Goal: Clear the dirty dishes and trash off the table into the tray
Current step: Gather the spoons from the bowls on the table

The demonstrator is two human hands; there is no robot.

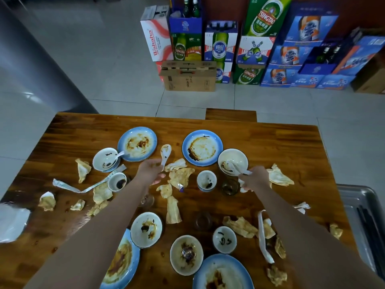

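My left hand [150,171] grips the handle of a white ceramic spoon [165,153], its bowl raised above the table between two blue-rimmed dirty plates [137,143] [202,147]. My right hand [254,178] pinches the handle of a second white spoon [233,167] that lies in a stained white bowl [233,161]; something white, maybe a tissue, also shows under this hand. Several more dirty bowls, cups and plates, like the bowl [186,255], and crumpled stained napkins [180,176] cover the wooden table [281,147]. The metal tray [352,205] stands at the right edge.
Dark chopsticks [368,228] lie in the tray. Small glasses [230,187] [203,221] stand among the dishes. A wooden bench [230,114] is behind the table. Stacked beer cartons [258,49] line the far wall. A plastic wrapper [11,222] hangs over the left edge.
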